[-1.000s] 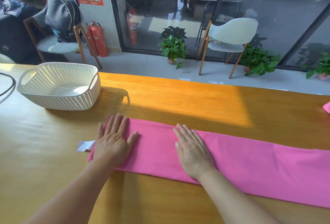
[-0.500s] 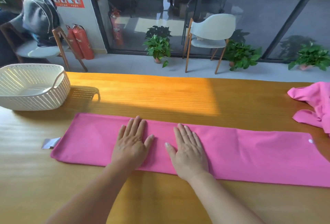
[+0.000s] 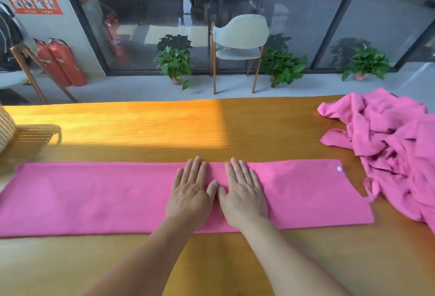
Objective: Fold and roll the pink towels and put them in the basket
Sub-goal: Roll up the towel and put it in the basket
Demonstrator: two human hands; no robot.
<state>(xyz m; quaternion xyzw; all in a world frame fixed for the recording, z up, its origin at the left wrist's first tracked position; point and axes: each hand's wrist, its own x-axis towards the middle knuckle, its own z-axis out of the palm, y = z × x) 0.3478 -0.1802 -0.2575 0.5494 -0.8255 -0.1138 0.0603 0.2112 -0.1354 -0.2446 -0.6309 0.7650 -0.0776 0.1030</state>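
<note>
We see both hands flat, palms down, side by side on the long folded pink towel [image 3: 94, 196]: the left hand [image 3: 189, 195] and the right hand [image 3: 243, 195] have straight fingers, thumbs nearly touching, grasping nothing. The towel lies as a strip across the near part of the wooden desk [image 3: 164, 128]. Farther right sits a crumpled pile of pink towels [image 3: 395, 154]. At the far left edge, a sliver of the white perforated plastic basket [image 3: 6, 128] shows.
</note>
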